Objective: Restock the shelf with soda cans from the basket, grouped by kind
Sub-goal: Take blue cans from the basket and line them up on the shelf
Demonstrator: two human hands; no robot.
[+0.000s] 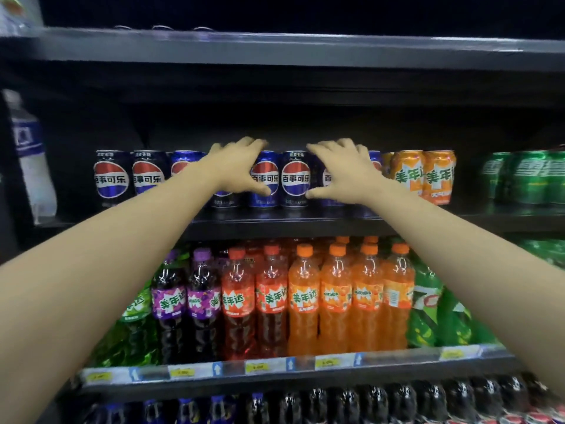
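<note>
Both hands reach to the shelf (275,223): the left hand (237,166) and right hand (345,174) each curl over an upright blue can (295,179) row, basket unseen.

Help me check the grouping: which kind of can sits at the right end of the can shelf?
The green cans, at the shelf's right end. Beside them stand the orange cans; the blue cola cans fill the rest.
</note>
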